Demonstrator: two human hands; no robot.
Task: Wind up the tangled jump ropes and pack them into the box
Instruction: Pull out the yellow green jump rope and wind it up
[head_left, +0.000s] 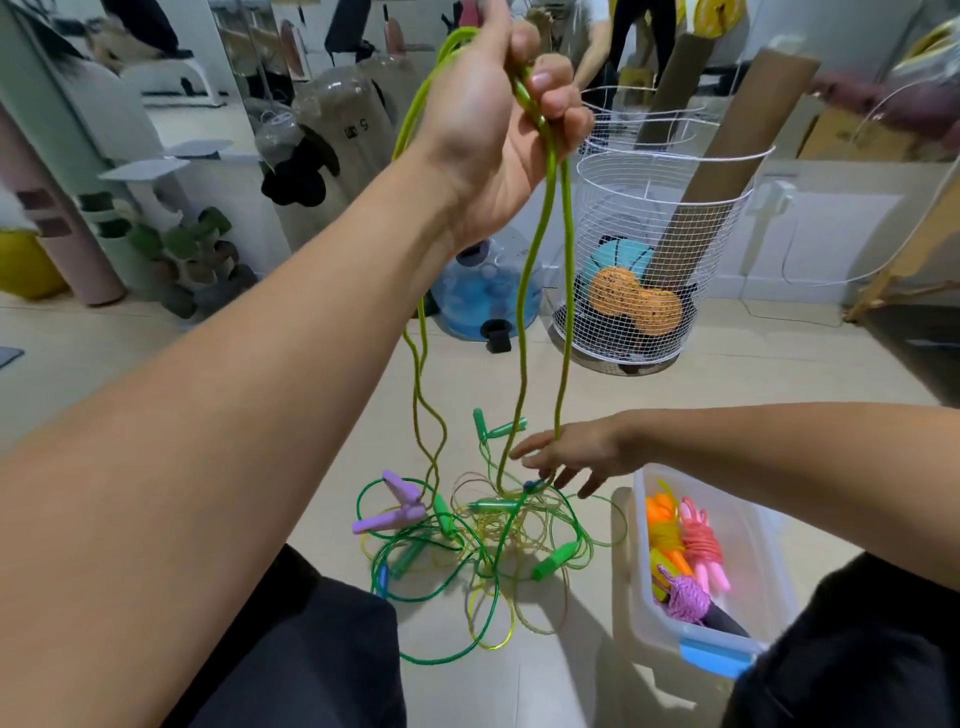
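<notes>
The person's knees, in dark trousers, frame the near edge of the view. On the floor (753, 374) between them lies the tangle (483, 540) of thin green and yellow ropes with green handles, and a pair of purple handles (392, 506) rests on its left side. To the right, just beside the tangle, stands the clear box (670, 613) with a blue latch; wound ropes in orange, yellow, pink and purple already lie inside it.

Just past the tangle, the right hand (566, 452) reaches in low from the right, its fingers spread and relaxed, grasping nothing; one hanging strand passes right at its back, though contact cannot be judged.

The left hand (498, 135) is raised high in the middle of the view, its grip clenched around several loops of a green cord (540, 249). The strands hang down from it to the tangle on the floor.

Farther off, a wire basket (660, 249) holding balls and a cardboard tube stands on the floor, with a blue water jug (483, 296) left of it and dumbbells farther left.
</notes>
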